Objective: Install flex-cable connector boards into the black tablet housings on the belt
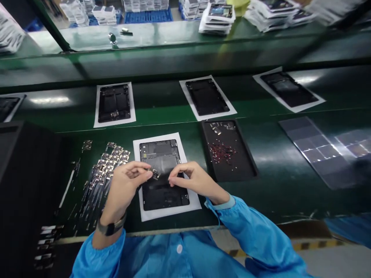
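Between the thumb and fingers of my left hand (127,181) is a small circuit board (154,173). It is held above a black tablet back cover (160,193), which lies on a white sheet (146,215) in front of me. My right hand (194,177) is over the cover's right side, thumb and forefinger pinched together. Whether a tiny part sits between those fingertips I cannot make out. Left of the cover lies a cluster of similar circuit boards (108,164) with thin dark strips trailing toward me.
A black tray (232,172) with small red-wired parts stands on the right, and clear plastic sheets (319,154) lie beyond it. Further covers on paper, such as one tablet shell (207,96), line the belt behind. A black box (26,185) stands at the left.
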`<state>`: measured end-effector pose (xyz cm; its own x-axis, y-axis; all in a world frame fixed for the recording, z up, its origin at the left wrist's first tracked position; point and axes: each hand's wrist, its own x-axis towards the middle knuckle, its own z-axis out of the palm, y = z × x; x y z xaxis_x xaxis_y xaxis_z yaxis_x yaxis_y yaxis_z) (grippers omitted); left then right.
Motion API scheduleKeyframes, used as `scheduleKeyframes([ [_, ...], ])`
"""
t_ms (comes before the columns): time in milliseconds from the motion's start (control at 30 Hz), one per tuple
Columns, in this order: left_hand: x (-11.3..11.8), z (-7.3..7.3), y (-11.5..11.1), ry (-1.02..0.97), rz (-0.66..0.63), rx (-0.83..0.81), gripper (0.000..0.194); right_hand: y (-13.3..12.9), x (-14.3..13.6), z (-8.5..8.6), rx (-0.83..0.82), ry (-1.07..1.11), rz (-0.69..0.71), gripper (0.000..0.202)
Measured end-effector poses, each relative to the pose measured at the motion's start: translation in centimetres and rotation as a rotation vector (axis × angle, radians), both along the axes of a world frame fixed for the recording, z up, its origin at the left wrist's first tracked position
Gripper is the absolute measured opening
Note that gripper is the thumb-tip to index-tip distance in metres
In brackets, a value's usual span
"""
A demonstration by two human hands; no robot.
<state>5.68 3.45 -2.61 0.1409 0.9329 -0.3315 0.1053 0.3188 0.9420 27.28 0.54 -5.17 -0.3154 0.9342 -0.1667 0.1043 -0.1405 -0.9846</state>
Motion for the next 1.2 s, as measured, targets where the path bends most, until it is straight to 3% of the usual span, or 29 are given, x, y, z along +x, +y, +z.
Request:
scheduleKeyframes([
  [133,1.7,-1.9,0.6,-0.049,-0.035,-0.04,0.02,0.0,-0.1,-0.7,-0.019,0.008,-0.01,0.017],
  [300,2.2,-2.9,0.7,-0.099,-0.065,-0.082,0.02,0.2,0.0,-1.2,-0.053,0.003,-0.023,0.024],
  [1200,1.7,-3.7,0.9,-0.113,-0.088,-0.125,0.02,0.3,0.1,-1.7,-0.08,-0.001,-0.012,0.016],
])
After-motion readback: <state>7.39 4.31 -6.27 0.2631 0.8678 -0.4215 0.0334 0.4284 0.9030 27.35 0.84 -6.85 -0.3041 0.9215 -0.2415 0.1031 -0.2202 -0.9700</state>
